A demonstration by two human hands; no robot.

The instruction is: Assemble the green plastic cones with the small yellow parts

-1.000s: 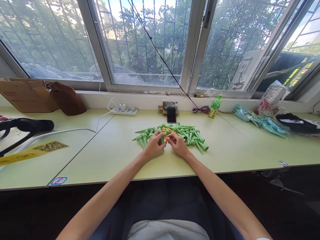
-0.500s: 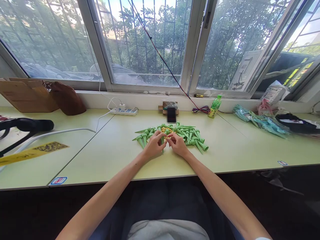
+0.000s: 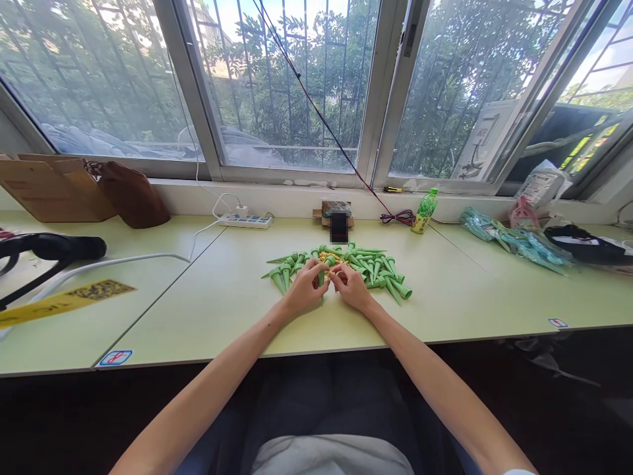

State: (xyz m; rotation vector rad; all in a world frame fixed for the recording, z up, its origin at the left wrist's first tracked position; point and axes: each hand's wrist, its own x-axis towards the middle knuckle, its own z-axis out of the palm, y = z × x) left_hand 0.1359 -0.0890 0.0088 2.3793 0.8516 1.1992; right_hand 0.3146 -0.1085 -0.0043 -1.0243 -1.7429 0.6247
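green cones point(image 3: 376, 266) — smooth plastic | tabletop point(image 3: 198, 316) — smooth, faintly glossy | matt cardboard carton point(image 3: 59, 194)

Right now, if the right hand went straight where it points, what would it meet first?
Probably the bare left hand, close opposite, beside green cone-shaped pieces; the exact gap is unclear.

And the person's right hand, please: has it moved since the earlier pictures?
No, no clear shift: against the power strip, the right hand stays in the same place, beside the left hand. Small finger movements cannot be judged.
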